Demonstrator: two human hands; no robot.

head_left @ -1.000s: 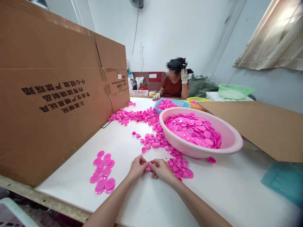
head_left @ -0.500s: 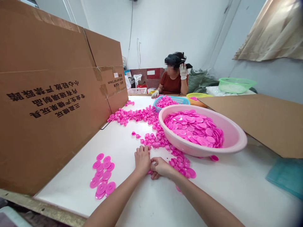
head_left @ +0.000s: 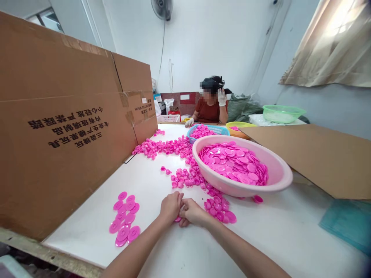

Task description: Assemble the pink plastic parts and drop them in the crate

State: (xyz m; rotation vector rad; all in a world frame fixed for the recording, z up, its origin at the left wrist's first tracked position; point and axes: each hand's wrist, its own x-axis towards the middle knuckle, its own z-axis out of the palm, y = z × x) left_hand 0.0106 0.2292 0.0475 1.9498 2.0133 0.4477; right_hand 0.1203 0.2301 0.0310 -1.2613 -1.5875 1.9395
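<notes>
Over the near middle of the white table, my left hand (head_left: 171, 205) and my right hand (head_left: 193, 211) meet with fingers curled together. Both are closed on a pink plastic saucer (head_left: 177, 219); only a bit of its edge shows, and the rest is hidden by my fingers. Small pink toy cups (head_left: 216, 206) lie loose just right of my hands, and more cups (head_left: 185, 177) spread beyond them. To the left, several round pink saucers (head_left: 123, 233) lie flat in an overlapping group.
A large pink basin (head_left: 278, 179) heaped with pink saucers stands at the right. Behind it is a blue basket (head_left: 223, 130) of pink pieces. A tall cardboard box (head_left: 72, 166) walls the left side; a cardboard flap (head_left: 319, 154) lies right. A gloved co-worker (head_left: 210, 110) sits opposite.
The view has tilted up slightly, so everything sits lower in the picture. My left hand's fingers have drawn in closer against my right hand, around the pink piece.
</notes>
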